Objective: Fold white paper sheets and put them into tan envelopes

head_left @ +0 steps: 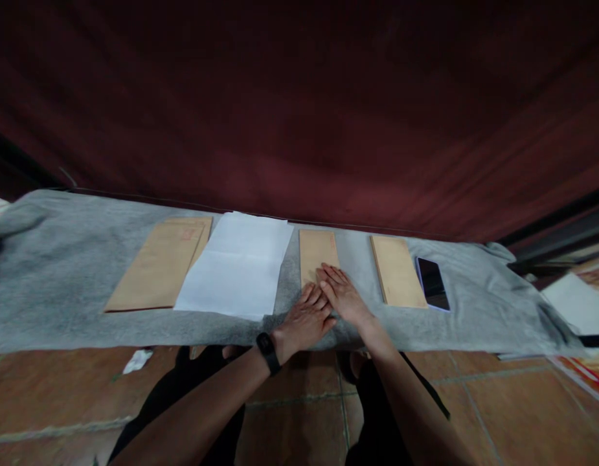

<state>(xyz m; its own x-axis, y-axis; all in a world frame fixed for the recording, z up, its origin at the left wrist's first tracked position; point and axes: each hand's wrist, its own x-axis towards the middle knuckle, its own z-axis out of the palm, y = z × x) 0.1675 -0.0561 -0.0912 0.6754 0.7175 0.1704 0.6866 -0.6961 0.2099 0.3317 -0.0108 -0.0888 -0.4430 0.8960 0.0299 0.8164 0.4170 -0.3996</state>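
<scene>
A brown paper envelope point(318, 248) with small red print lies flat on the grey cloth in front of me. My left hand point(306, 317), below a black wristband point(269, 353), rests over its near end with the fingers stretched out. Beside it, my right hand point(342, 294) lies flat on the same envelope, fingers extended, close to the left fingertips. Both palms face down and cover the envelope's near edge. To the left are white paper sheets point(236, 265), slightly fanned. A stack of brown envelopes point(400, 272) sits to the right of my right hand.
Larger brown envelopes point(156, 265) lie at the left, partly under the white sheets. A phone point(433, 283) touches the right stack. The grey cloth point(76, 259) covers a narrow bench against a dark red surface point(299, 129). Crumpled white tissue point(137, 361) is on the tiled floor.
</scene>
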